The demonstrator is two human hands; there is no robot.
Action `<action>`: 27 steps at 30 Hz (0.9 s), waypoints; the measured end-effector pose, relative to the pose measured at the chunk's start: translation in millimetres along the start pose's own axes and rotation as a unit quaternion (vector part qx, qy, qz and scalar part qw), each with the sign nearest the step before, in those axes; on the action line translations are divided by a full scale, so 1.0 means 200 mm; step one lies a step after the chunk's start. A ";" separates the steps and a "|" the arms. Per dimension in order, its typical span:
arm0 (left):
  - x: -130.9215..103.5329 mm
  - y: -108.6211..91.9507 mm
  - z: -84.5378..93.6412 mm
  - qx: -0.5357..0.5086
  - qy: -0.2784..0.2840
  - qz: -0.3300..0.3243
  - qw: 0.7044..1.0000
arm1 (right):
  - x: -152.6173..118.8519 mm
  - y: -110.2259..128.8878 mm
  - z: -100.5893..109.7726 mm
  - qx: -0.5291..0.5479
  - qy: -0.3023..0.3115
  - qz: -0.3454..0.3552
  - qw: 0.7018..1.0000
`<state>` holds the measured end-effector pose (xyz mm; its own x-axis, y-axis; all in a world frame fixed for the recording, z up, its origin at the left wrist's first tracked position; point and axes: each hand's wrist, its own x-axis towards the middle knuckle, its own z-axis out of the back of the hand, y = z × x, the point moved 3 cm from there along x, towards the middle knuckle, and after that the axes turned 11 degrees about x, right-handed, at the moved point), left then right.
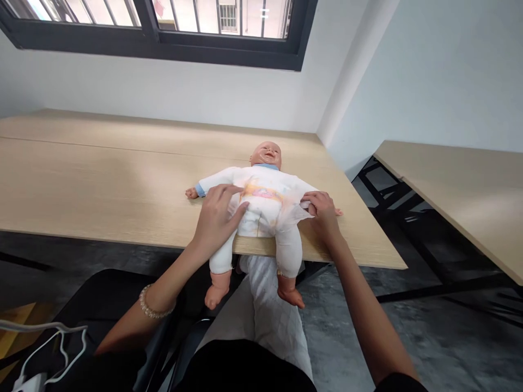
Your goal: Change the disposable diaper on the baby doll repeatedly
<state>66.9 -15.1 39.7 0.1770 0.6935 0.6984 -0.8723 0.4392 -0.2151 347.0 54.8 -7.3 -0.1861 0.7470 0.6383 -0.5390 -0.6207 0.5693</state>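
Observation:
A baby doll in a white suit with blue trim lies on its back, its head toward the wall and its feet hanging past the table's front edge. Around its hips is a white diaper with an orange and pink printed band at the waist. My left hand rests at the diaper's side on the left, thumb and fingers apart. On the other side my right hand pinches the thin edge of the diaper and holds it out from the doll's hip.
The light wooden table extends far to the left. A second table stands at the right across a gap. Below are a black chair and a white cable. A dark-framed window is in the wall.

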 end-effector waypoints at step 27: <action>0.01 -0.11 -0.15 0.145 0.164 -0.050 0.974 | 0.16 0.19 -0.24 0.131 -0.130 -0.172 0.968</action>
<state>100.5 -5.5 25.6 0.3626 0.8210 0.4409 -0.9268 0.3671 0.0787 281.8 66.0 9.2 0.1981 0.8563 0.4770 -0.2992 -0.4106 0.8613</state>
